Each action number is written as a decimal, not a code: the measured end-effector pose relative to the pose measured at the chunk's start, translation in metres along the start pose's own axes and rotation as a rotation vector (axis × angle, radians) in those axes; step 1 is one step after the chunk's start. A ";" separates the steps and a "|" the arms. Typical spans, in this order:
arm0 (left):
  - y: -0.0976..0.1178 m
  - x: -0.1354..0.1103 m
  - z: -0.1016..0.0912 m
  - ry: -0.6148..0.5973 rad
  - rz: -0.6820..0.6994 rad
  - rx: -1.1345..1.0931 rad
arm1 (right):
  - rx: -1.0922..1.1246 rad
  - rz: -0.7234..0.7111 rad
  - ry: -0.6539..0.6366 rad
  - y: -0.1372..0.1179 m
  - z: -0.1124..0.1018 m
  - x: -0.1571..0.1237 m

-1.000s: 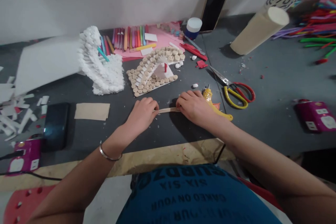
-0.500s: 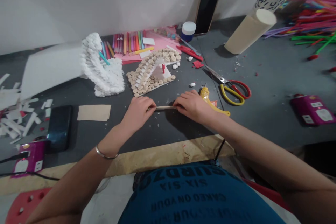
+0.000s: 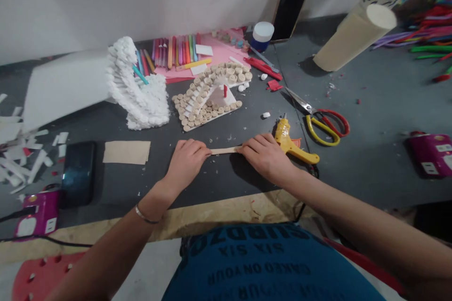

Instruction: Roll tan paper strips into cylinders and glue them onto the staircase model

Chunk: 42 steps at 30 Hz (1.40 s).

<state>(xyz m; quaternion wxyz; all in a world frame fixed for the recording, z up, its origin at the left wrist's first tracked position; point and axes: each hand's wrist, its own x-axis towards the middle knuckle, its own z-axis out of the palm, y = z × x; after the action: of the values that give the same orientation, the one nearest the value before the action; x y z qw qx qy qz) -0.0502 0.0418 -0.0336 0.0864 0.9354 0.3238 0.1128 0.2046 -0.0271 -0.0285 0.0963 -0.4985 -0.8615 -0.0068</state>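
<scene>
A narrow tan paper strip lies stretched on the dark grey tabletop, with my left hand pinching one end and my right hand pressing the other. A yellow glue gun lies just beyond my right hand, not touching it. Farther ahead stands a model of rolled tan paper coils on a white base. To its left is a white curled-paper structure. A flat tan paper piece lies left of my left hand.
Red-and-yellow scissors lie right of the glue gun. Behind the models are colored markers on pink paper. A cardboard tube, a dark phone, white paper scraps and pink power strips surround the work area.
The tan strip now lies flatter and looks wider between my hands. My hands sit slightly farther apart, and the head view has shifted a little.
</scene>
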 end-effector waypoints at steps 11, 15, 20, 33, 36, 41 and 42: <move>0.008 0.000 0.000 0.043 -0.230 -0.092 | 0.096 0.297 0.124 -0.014 0.008 0.009; 0.011 0.006 -0.004 -0.008 -0.350 -0.168 | 0.160 0.368 0.083 -0.010 0.002 0.017; 0.010 0.017 -0.008 -0.086 -0.429 -0.227 | 0.185 0.416 -0.042 0.001 -0.004 0.027; 0.013 0.008 -0.010 0.020 -0.186 -0.014 | 0.078 0.203 0.027 -0.016 0.002 0.019; 0.016 0.005 -0.014 0.030 0.007 0.151 | -0.021 0.140 0.056 -0.019 0.001 0.011; 0.007 0.014 -0.016 0.036 0.083 0.174 | -0.021 0.098 0.089 -0.011 0.004 0.013; 0.005 0.017 -0.016 0.029 0.101 0.178 | -0.015 0.086 0.091 -0.009 0.005 0.015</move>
<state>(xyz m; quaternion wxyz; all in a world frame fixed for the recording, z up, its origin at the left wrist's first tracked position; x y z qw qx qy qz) -0.0387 0.0496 -0.0140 -0.0078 0.9527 0.2864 0.1014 0.1885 -0.0185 -0.0300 0.1316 -0.5350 -0.8339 -0.0317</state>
